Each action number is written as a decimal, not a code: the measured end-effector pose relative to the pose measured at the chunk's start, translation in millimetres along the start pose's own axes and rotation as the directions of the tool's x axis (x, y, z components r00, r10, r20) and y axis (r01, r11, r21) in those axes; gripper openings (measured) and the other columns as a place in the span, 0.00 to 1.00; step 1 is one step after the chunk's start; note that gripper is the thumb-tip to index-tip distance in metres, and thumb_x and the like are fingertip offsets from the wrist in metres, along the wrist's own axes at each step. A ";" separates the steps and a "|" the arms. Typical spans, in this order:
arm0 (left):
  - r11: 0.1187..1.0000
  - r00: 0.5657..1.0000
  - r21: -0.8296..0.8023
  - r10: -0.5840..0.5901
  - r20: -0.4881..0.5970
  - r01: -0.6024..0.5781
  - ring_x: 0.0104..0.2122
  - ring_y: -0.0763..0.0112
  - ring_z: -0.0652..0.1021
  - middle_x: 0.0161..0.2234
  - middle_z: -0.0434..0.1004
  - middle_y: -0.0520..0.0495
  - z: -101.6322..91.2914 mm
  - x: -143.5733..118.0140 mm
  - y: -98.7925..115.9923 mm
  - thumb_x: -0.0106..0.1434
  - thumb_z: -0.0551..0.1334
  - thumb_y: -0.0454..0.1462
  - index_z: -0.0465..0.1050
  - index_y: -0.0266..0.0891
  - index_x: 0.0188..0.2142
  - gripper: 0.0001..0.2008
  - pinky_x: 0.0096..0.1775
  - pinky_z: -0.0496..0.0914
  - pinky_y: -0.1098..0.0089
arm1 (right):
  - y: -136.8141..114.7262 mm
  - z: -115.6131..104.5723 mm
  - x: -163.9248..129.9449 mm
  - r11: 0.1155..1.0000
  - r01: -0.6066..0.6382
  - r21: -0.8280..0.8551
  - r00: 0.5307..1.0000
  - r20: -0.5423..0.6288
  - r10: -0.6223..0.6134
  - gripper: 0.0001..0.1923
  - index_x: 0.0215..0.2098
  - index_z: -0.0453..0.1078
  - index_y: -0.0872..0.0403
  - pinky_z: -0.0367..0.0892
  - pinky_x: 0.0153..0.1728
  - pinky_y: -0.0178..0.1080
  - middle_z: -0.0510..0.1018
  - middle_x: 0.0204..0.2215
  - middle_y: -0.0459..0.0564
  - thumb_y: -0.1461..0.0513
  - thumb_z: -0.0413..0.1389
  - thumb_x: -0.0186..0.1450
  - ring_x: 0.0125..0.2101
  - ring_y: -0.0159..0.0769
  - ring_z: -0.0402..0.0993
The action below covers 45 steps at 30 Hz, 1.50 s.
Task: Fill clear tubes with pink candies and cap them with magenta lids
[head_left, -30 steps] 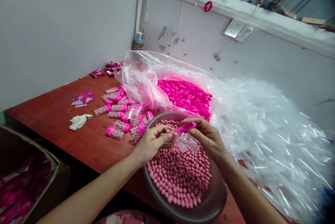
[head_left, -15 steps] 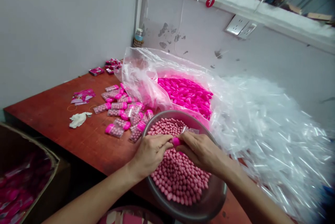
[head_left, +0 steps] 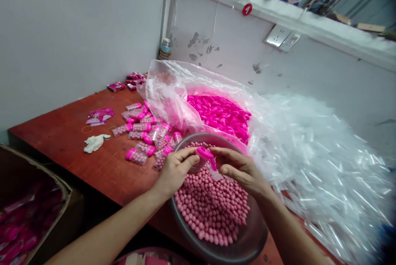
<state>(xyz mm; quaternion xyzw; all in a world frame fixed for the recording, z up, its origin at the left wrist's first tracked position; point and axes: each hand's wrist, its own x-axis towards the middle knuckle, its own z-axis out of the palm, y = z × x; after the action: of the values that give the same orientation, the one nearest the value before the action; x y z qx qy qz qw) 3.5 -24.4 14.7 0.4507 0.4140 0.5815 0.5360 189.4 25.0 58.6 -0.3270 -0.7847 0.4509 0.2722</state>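
Note:
My left hand (head_left: 173, 170) pinches a small bright-pink flip-top cap (head_left: 204, 152) above the bowl, its lid flap swung out to the right. Whatever part of a container lies below the cap is mostly hidden by my fingers. My right hand (head_left: 241, 170) is on the other side, thumb and forefinger apart, the forefinger's tip close to the cap; I cannot tell whether it touches. A small clear plastic piece (head_left: 216, 173) shows under the flap, near my right thumb. Beneath both hands, a grey bowl (head_left: 258, 240) holds many round pink beads (head_left: 213, 211).
Left of the bowl, filled clear containers with pink caps (head_left: 137, 155) lie on the red table (head_left: 62, 133). Behind is a plastic bag of pink caps (head_left: 221, 114); to the right, a heap of clear containers (head_left: 318, 157). A cardboard box (head_left: 69, 215) stands lower left.
My hands have moved apart slightly, and my right thumb and forefinger have spread from the pink cap. The cap's flap now shows swung out. The view has shifted a little.

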 end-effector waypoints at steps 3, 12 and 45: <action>0.994 0.999 -0.100 -0.038 0.023 0.040 0.37 0.67 0.77 0.38 0.79 0.48 -1.5 1.2 1.0 0.59 0.60 0.36 0.75 0.38 0.44 0.13 0.39 0.70 0.71 | 14.8 -2.6 -7.2 0.949 -0.089 0.302 0.994 -0.040 0.106 0.18 0.46 0.70 0.48 0.69 0.32 0.35 0.75 0.40 0.49 0.61 0.60 0.57 0.33 0.33 0.72; 0.990 1.000 -0.139 -0.007 -0.021 0.004 0.40 0.67 0.76 0.38 0.80 0.48 -2.0 3.1 1.2 0.59 0.61 0.35 0.76 0.38 0.43 0.12 0.43 0.68 0.71 | 32.5 3.5 -8.3 0.855 -0.136 0.500 0.976 -0.081 0.203 0.15 0.38 0.74 0.49 0.67 0.29 0.34 0.77 0.31 0.46 0.62 0.64 0.52 0.28 0.31 0.71; 0.742 0.892 0.626 0.423 -0.156 -0.243 0.53 0.61 0.68 0.53 0.68 0.45 -41.1 41.0 30.1 0.59 0.59 0.39 0.66 0.38 0.53 0.22 0.55 0.60 0.61 | 26.4 -28.4 6.0 0.932 -0.260 -0.251 0.966 -0.055 0.254 0.14 0.42 0.71 0.54 0.70 0.33 0.39 0.77 0.36 0.51 0.55 0.55 0.61 0.34 0.37 0.74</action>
<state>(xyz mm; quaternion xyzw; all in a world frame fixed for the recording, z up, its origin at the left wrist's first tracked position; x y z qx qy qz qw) -44.6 14.1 36.7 0.5722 0.5590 0.5697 0.1888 213.1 54.5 48.7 -0.4639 -0.7838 0.3740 0.1746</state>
